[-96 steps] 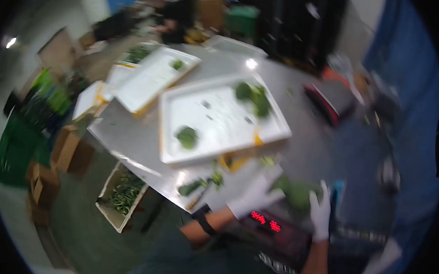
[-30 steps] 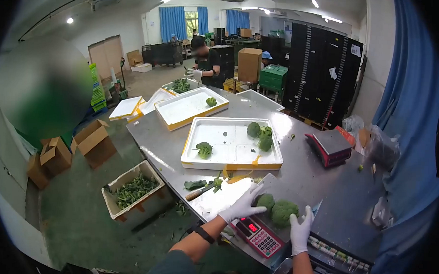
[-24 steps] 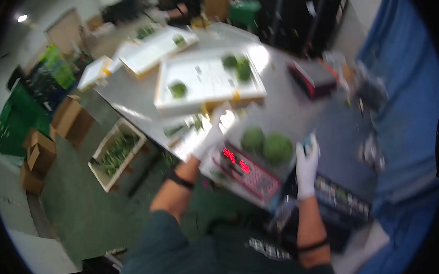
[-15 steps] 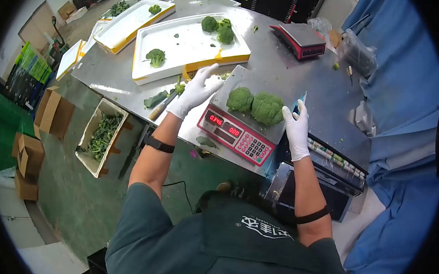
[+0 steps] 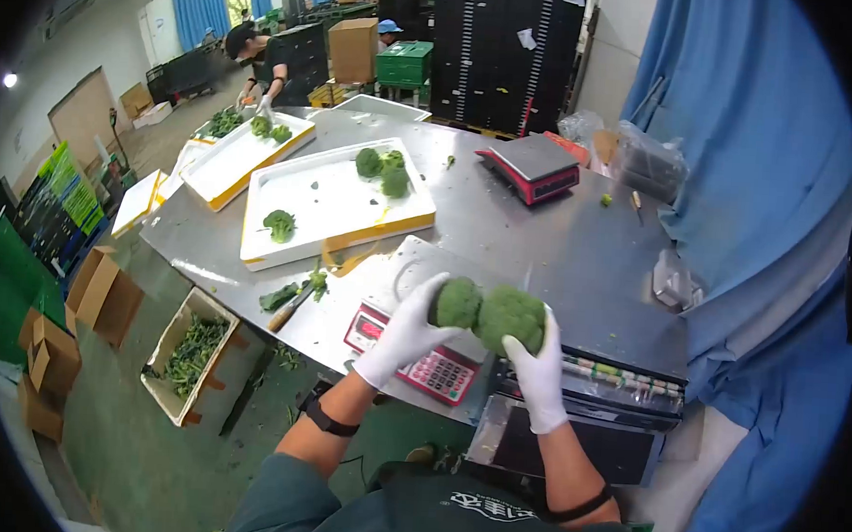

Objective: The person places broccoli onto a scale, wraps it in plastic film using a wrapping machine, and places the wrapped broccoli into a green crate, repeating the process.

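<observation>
My left hand point(image 5: 410, 331), in a white glove, has its fingers on the left side of the smaller broccoli head point(image 5: 458, 303). My gloved right hand point(image 5: 536, 368) grips the larger broccoli head point(image 5: 511, 320) from the right, thumb in front. The two heads touch side by side, over the metal plate of the red and white scale point(image 5: 438, 373). My hands and the broccoli hide part of the scale's panel. Left of the scale, a knife point(image 5: 291, 309) lies beside green leaf trimmings point(image 5: 278, 298).
White trays point(image 5: 343, 211) with broccoli stand on the metal table point(image 5: 581, 245). Behind is a second red scale point(image 5: 531, 165). A bin of leaves point(image 5: 191, 357) and cardboard boxes point(image 5: 105, 293) are at left. A person point(image 5: 261, 65) works at the far tray.
Both hands have closed in on the two broccoli heads, which were resting on the scale between my open hands. The view has tilted up, showing more of the room behind.
</observation>
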{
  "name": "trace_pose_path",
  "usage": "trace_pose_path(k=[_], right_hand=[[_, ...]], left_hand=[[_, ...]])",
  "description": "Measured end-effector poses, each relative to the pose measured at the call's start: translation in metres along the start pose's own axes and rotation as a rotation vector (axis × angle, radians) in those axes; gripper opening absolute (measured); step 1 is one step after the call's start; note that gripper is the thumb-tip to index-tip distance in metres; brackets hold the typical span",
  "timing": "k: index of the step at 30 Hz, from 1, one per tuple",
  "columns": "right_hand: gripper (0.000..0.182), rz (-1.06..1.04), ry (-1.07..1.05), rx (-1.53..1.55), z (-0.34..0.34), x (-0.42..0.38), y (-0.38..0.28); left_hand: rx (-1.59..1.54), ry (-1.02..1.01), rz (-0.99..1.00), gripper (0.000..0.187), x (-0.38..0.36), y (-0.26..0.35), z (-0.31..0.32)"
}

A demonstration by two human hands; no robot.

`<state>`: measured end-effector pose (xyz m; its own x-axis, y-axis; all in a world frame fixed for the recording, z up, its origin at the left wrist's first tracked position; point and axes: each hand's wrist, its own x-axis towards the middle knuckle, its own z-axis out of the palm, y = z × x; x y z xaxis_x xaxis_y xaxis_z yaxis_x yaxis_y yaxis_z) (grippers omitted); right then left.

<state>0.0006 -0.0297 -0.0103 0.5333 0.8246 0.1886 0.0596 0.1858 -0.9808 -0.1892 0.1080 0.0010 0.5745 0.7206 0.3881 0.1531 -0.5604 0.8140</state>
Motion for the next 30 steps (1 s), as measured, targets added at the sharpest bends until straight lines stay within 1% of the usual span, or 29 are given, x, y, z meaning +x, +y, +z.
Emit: trace_pose_path(k=[2,3,5,6,9,10,11,12,14,15,16,18,20,22,23,24,25,26,28,29,30], right_hand=[[0.082,-0.028,0.05,-0.088,-0.05,-0.018,-0.025],[0.082,0.008,0.083,-0.058,-0.076,-0.024,-0.033],[0.081,-0.041,0.112,-0.131,-0.133,-0.024,-0.037],[0.081,-0.062,0.123,-0.162,-0.159,-0.021,-0.039],[0.079,-0.067,0.135,-0.166,-0.233,0.004,-0.026],[0.079,-0.068,0.108,-0.148,-0.254,0.016,-0.017],[0.079,-0.062,0.111,-0.279,-0.273,0.026,-0.008],[0.08,-0.057,0.114,-0.409,-0.286,0.033,0.003],[0.081,0.0,0.104,-0.345,-0.3,0.04,0.025],[0.081,-0.035,0.098,-0.37,-0.308,0.042,0.033],[0.083,-0.059,0.069,-0.43,-0.313,0.044,0.036],[0.084,-0.061,0.0,-0.299,-0.317,0.048,0.048],[0.086,-0.033,-0.055,-0.295,-0.318,0.041,0.034],[0.082,-0.152,0.0,-0.509,-0.333,0.036,0.036],[0.082,-0.113,0.024,-0.519,-0.346,0.025,0.03],[0.078,-0.026,0.022,-0.497,-0.355,0.018,0.011],[0.075,0.061,0.02,-0.473,-0.363,0.007,-0.007],[0.065,0.054,0.039,-0.412,-0.371,-0.006,-0.019],[0.056,0.09,0.011,-0.531,-0.4,-0.027,-0.029],[0.048,0.021,0.017,-0.639,-0.412,-0.038,-0.03],[0.043,0.003,-0.017,-0.71,-0.424,-0.045,-0.029]], left_hand=[[-0.03,-0.054,0.063,0.084,0.004,0.014,0.046],[-0.035,-0.07,0.061,0.085,0.006,0.033,0.068],[-0.043,-0.111,0.04,0.083,0.014,0.066,0.115],[-0.066,-0.127,0.025,0.084,0.023,0.066,0.146],[-0.016,-0.109,0.071,0.083,0.046,0.078,0.216],[0.073,-0.141,0.014,0.082,0.055,0.081,0.234],[0.162,-0.171,-0.045,0.081,0.059,0.081,0.249],[0.166,-0.173,-0.042,0.081,0.06,0.077,0.26],[0.498,-0.129,0.12,0.084,0.056,0.066,0.28],[0.512,-0.092,0.12,0.085,0.055,0.06,0.288],[0.511,-0.099,0.126,0.085,0.057,0.061,0.289],[0.535,-0.098,0.073,0.081,0.049,0.06,0.289],[0.393,-0.097,0.088,0.089,0.05,0.053,0.286],[0.305,-0.054,0.124,0.088,0.048,0.039,0.277],[0.339,-0.021,0.177,0.084,0.04,0.035,0.282],[0.379,0.032,0.232,0.081,0.035,0.032,0.281],[0.359,0.04,0.22,0.075,0.032,0.029,0.254],[0.349,0.057,0.209,0.07,0.029,0.029,0.22],[0.566,-0.01,0.154,0.057,0.015,0.04,0.181],[0.651,-0.069,0.145,0.054,0.01,0.043,0.168],[0.733,-0.126,0.139,0.051,0.005,0.041,0.156]])
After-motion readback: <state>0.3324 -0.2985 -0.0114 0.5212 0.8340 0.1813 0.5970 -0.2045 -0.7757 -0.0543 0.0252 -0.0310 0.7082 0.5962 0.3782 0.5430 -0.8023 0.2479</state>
